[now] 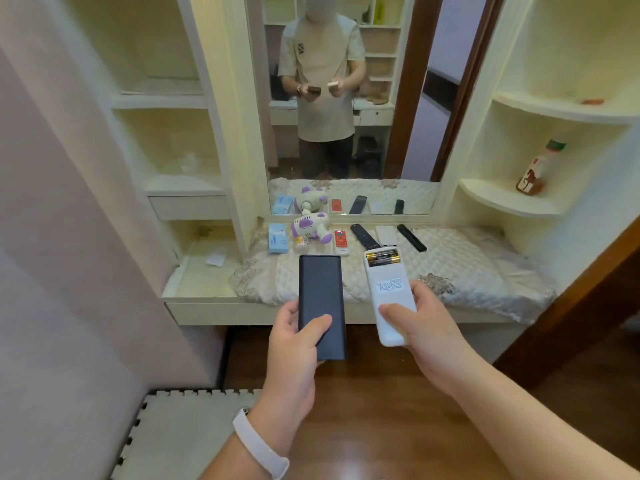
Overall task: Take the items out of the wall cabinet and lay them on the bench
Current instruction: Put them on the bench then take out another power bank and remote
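My left hand (298, 344) grips a flat black power bank (320, 299) over the front edge of the quilted bench (460, 271). My right hand (420, 323) holds a white remote control (386, 289) face down, its battery bay open with two batteries showing. Along the back of the bench lie a blue box (278, 238), a purple and white toy (309, 228), a red and white remote (341, 241), a black remote (364, 236), a white flat item (387, 234) and another black remote (411, 237).
A mirror (346, 98) behind the bench reflects a person and the room. Open shelves stand on the left (166, 140) and curved shelves on the right, with a bottle (538, 168) and a small red item (592, 101). A foam mat (180, 434) lies on the floor.
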{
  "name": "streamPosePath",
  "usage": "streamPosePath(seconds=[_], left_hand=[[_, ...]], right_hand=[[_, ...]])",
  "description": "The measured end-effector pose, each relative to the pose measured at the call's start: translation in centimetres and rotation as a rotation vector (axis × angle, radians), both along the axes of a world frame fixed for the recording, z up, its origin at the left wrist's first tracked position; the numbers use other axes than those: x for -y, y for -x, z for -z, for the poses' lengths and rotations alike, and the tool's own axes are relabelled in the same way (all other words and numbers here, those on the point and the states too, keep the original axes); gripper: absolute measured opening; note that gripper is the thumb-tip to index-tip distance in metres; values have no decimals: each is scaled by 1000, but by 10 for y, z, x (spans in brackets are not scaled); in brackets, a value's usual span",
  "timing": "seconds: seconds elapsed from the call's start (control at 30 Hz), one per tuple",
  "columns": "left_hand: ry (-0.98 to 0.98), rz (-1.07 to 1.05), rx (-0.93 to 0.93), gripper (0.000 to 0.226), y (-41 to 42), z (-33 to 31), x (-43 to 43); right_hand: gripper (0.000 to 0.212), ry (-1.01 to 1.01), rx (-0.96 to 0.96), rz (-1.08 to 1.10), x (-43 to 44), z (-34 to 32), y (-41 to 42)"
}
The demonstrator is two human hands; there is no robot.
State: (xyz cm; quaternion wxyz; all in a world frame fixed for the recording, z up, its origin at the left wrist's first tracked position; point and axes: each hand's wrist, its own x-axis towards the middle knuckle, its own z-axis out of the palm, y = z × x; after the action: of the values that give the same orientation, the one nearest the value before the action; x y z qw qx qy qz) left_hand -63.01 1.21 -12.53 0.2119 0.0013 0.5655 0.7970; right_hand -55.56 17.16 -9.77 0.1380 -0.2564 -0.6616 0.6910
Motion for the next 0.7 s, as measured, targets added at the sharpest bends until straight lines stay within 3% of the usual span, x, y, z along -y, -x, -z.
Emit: streamPosePath(seconds=[0.33, 0.7], left_hand=[[85, -38, 6, 39, 85, 19, -75], [178, -130, 70, 37, 163, 39, -180]], right_hand=[[39, 66, 17, -14, -82, 32, 98], [31, 26, 105, -116, -199, 55, 186]])
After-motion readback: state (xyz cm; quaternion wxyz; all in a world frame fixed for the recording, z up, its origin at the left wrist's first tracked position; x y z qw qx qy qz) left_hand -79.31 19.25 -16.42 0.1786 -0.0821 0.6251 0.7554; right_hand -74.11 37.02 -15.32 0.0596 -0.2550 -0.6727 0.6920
